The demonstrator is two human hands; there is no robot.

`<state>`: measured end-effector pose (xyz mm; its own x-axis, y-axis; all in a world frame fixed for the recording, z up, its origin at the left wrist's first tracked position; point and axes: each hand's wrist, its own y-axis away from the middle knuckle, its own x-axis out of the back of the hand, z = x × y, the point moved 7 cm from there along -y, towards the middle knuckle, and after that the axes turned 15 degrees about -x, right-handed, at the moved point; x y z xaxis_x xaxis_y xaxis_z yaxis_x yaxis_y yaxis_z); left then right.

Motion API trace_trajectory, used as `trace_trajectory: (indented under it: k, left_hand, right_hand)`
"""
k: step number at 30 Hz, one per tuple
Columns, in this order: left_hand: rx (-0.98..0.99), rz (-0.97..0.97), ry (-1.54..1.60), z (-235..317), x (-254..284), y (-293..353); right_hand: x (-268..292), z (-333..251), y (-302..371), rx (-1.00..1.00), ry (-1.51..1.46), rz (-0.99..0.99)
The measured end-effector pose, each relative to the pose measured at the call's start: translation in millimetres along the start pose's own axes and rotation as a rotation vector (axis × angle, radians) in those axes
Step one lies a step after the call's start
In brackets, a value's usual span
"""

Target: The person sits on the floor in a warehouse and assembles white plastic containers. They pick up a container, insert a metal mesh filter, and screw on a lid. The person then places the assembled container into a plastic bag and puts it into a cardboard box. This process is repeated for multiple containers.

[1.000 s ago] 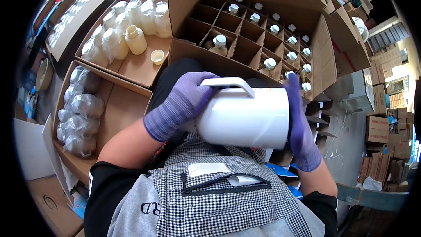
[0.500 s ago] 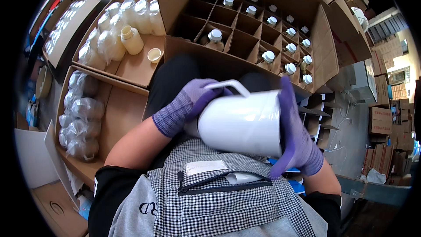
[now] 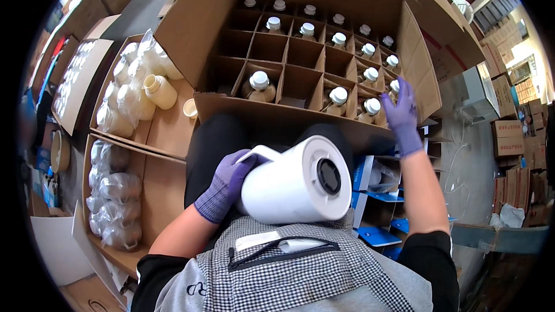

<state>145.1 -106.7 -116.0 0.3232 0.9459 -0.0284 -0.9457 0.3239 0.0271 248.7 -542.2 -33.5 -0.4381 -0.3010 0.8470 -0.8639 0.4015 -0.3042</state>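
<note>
My left hand point(image 3: 229, 184), in a purple knit glove, is closed around the handle of a white jug point(image 3: 277, 190). The jug lies tilted on its side across my lap. Its round end with a black disc point(image 3: 329, 175) faces up and to the right. My right hand point(image 3: 401, 111), gloved the same way, reaches over the near right corner of a divided carton point(image 3: 347, 122). Its thumb and fingers are apart, close to a white-capped bottle point(image 3: 395, 85); whether they touch it I cannot tell. Clear bottles with white caps point(image 3: 259, 80) stand in many of the compartments.
To the left, a carton point(image 3: 165, 133) holds wrapped cream bottles, one open cream bottle point(image 3: 160, 92) and a small cup point(image 3: 190, 108). Nearer, another carton point(image 3: 165, 196) contains plastic-wrapped clear jars point(image 3: 120, 187). Blue-and-white boxes point(image 3: 378, 236) stand right of my lap.
My right hand has left the jug and moved up and forward to the divided carton. The jug has turned, bringing its black-disc end into view. My left hand still grips its handle.
</note>
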Motion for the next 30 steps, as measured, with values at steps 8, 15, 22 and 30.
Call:
trace_trajectory:
  k: [8, 15, 22, 30]
  left_hand:
    - [0.072, -0.049, 0.188, 4, 2, -9]
    - [0.25, -0.53, 0.569, 17, -30, -18]
    - [-0.083, -0.806, 0.116, 37, -58, -8]
    - [-0.391, -0.878, -0.19, 63, -51, 6]
  right_hand:
    - [-53, 68, -66, -0.141, 0.688, -0.362]
    - [140, -184, 119, 0.774, -0.26, -0.457]
    - [187, -249, 222, 1.406, 0.052, -0.449]
    - [201, -270, 234, 1.556, 0.168, -0.476]
